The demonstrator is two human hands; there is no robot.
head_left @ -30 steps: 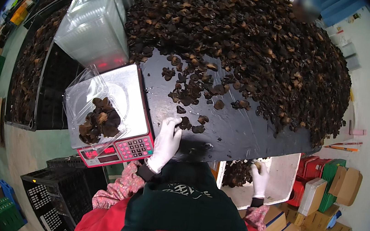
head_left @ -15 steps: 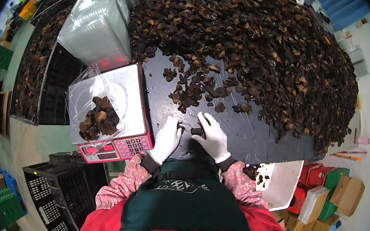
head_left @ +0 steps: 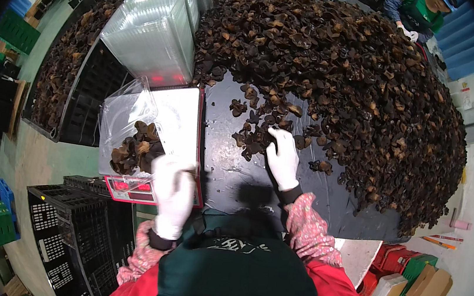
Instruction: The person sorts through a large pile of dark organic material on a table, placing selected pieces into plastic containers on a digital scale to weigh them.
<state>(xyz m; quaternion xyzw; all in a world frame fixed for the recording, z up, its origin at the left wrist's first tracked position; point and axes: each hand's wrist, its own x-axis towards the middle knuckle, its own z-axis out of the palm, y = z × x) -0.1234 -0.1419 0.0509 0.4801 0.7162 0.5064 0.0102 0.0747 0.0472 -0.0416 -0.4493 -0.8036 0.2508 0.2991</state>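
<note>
While the left hand (head_left: 172, 196) shows blurred over the scale's (head_left: 186, 121) near edge in the head view, too smeared to tell if it holds anything, the right hand (head_left: 283, 158) reaches loose mushrooms (head_left: 255, 137) on the worktop (head_left: 225, 173), its grip unclear. More mushrooms fill part of a clear tray (head_left: 111, 123) on the scale; beyond lies a heap (head_left: 341, 72).

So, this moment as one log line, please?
left hand: blurred, near scale; right hand: at loose dark pieces; clear tray: on scale, holding dark clump
</note>
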